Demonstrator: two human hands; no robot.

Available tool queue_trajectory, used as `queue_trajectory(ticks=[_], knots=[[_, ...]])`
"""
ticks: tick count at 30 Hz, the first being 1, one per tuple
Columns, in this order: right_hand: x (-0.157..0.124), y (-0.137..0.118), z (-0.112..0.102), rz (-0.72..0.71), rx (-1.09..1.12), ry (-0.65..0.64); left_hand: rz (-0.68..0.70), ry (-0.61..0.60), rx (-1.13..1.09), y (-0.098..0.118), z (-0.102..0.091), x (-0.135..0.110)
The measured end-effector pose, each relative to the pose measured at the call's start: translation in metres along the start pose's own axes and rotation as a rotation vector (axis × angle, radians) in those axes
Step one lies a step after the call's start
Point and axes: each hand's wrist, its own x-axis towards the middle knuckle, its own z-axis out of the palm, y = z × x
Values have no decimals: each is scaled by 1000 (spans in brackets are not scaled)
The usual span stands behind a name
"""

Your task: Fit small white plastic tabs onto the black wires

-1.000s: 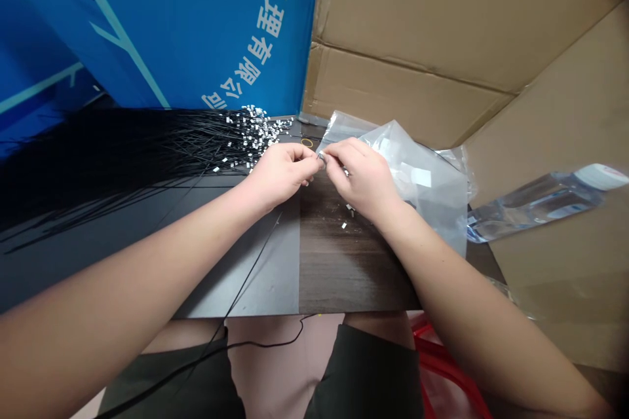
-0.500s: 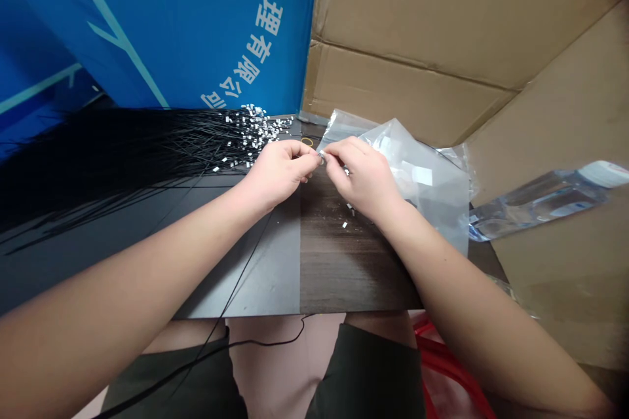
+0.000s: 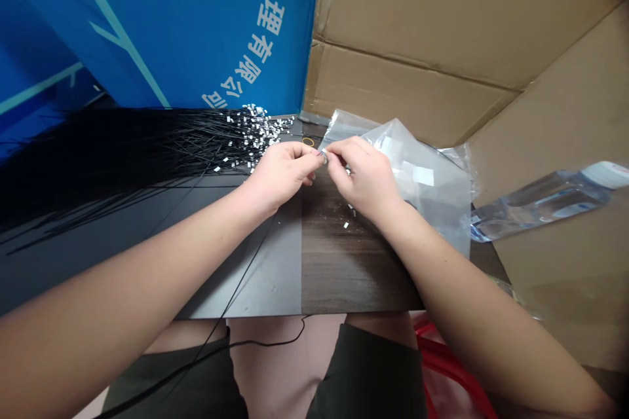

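Observation:
My left hand (image 3: 287,173) is closed in a pinch over the table, on the end of a thin black wire (image 3: 246,268) that trails down past the table's front edge. Fingertip to fingertip with it, my right hand (image 3: 363,173) is also pinched shut, on a small white connector (image 3: 324,154) between the two hands. The fingers partly cover it, and I cannot tell whether it is joined to the wire. A few loose white connectors (image 3: 346,225) lie below my right hand.
Many black wires with white connector ends (image 3: 147,144) lie in a bundle at the left. Clear plastic bags (image 3: 442,203) lie behind my right hand, a yellow ring (image 3: 308,141) nearby. A plastic bottle (image 3: 545,203) is at the right. Cardboard (image 3: 417,13) and a blue panel (image 3: 196,26) stand behind.
Both hands stay together in nearly the same place, with a slight shift of the fingertips around the small white connector. Nothing else has visibly moved.

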Motion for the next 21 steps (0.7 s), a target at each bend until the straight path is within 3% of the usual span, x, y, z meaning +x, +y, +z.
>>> queue_trajectory(ticks=[21], knots=[[-1, 0, -1, -47, -4, -47, -118, 28, -176, 2, 4, -2]])
